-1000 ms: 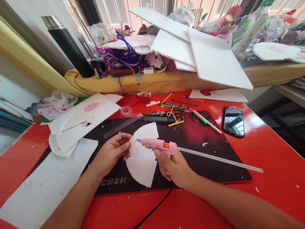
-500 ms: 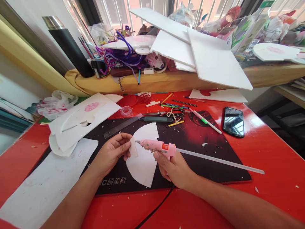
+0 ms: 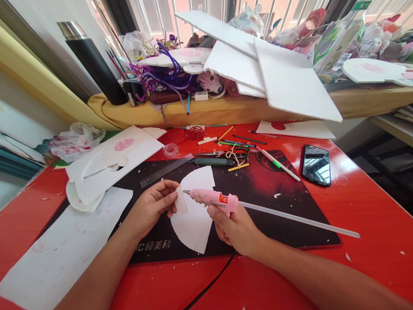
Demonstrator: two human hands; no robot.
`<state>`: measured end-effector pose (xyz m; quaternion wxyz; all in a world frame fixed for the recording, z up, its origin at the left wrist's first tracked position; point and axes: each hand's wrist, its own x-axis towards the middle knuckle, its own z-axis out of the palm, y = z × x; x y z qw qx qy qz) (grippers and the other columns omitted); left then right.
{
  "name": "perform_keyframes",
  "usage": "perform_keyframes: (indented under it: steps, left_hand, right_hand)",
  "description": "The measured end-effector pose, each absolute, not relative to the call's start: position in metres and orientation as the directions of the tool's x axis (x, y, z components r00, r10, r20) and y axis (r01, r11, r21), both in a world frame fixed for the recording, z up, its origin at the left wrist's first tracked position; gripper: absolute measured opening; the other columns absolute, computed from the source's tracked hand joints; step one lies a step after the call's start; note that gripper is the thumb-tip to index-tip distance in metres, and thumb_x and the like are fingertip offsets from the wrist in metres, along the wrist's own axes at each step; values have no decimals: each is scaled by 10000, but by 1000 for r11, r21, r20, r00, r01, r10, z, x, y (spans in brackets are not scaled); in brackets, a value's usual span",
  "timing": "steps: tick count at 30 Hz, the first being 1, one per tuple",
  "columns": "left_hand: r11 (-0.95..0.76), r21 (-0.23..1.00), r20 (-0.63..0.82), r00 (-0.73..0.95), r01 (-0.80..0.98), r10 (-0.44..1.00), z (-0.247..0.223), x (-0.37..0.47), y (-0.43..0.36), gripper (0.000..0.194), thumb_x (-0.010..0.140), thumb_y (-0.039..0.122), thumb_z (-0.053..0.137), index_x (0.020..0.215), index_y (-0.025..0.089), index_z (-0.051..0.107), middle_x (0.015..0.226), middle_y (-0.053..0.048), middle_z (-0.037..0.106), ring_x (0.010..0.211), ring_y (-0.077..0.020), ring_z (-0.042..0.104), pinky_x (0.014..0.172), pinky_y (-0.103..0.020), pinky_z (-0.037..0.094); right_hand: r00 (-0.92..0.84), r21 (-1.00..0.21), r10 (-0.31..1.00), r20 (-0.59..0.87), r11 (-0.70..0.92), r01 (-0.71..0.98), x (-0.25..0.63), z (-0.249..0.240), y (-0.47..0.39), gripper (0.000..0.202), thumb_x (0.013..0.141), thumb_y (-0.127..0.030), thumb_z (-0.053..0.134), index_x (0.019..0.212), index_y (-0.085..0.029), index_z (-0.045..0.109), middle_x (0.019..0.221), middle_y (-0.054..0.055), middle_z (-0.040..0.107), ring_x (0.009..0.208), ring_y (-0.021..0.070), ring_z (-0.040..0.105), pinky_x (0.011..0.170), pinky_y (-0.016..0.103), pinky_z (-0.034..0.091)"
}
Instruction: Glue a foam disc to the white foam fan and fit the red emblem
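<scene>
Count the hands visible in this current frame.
2: the left hand, left of centre, pinching a small white piece; the right hand, right of it, gripping the pink glue gun. Some fingers are partly hidden.

A pink glue gun [image 3: 209, 196] with an orange inset [image 3: 223, 198] and a small white piece [image 3: 181, 202] stand out above a black mat [image 3: 250, 183] patterned red toward its far right corner and lettered white by its near edge. On it lies a white cutout [image 3: 194, 229]; the table [image 3: 361, 202] beneath is red.
</scene>
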<state>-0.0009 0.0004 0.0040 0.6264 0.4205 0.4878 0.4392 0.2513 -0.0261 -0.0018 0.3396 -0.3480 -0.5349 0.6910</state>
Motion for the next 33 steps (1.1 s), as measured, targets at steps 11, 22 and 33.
perform_keyframes:
  steps: [11, 22, 33]
  left_hand:
    - [263, 956, -246, 132, -131, 960, 5, 0, 0, 414, 762, 439, 947, 1011, 178, 743, 692, 3, 675, 558, -131, 615, 466, -210, 458]
    - [252, 959, -236, 130, -126, 963, 4, 0, 1, 405, 774, 439, 936, 1015, 178, 741, 684, 4, 665, 558, -133, 612, 461, -211, 449]
    - [258, 957, -240, 130, -136, 962, 3, 0, 1, 399, 782, 430, 940, 1024, 177, 747, 697, 3, 669, 567, -128, 622, 468, -202, 466]
  right_hand:
    - [-529, -977, 843, -97, -181, -108, 250, -1, -26, 624, 1069, -618, 570, 1513, -184, 635, 491, -96, 384, 387, 69, 323, 368, 181, 267]
    - [-528, -979, 843, -107, -182, -91, 250, 1, -25, 633, 1068, -624, 565, 1522, -188, 634, 481, -96, 384, 379, 71, 318, 365, 182, 252]
    - [-546, -964, 831, -102, -218, -151, 250, -3, -24, 644, 1060, -626, 588, 1526, -182, 623, 488, -106, 377, 371, 57, 307, 365, 174, 264]
